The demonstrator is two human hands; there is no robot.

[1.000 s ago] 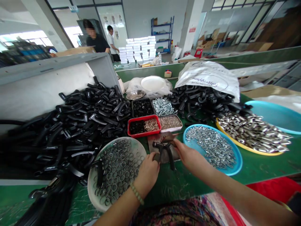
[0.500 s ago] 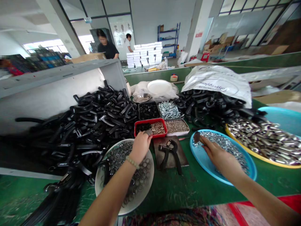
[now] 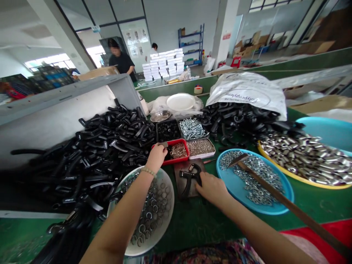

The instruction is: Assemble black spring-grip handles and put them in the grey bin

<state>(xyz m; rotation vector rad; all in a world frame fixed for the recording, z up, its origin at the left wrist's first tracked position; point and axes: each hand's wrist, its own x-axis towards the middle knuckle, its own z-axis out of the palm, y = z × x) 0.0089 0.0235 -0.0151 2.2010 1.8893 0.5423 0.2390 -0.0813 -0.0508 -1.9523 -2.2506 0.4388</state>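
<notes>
My right hand is closed round one handle of a black hand grip strengthener, which lies on a dark metal plate. My left hand reaches to the left end of a red tray holding small brass-coloured pieces and dark parts. Its fingers are pinched on a small grey piece, too unclear to name. Across the blue basin of small metal pieces lies a hammer with a wooden handle, touched by neither hand.
Below my left forearm stands a white bowl of metal rings. A heap of black handles spills from a grey crate on the left. Trays of screws and rivets are behind the plate. A yellow-rimmed basin holds metal cylinders.
My right hand has let go of the hammer, leaving it on the blue basin, and moved left onto the grip strengthener. The left hand has shifted slightly left over the red tray.
</notes>
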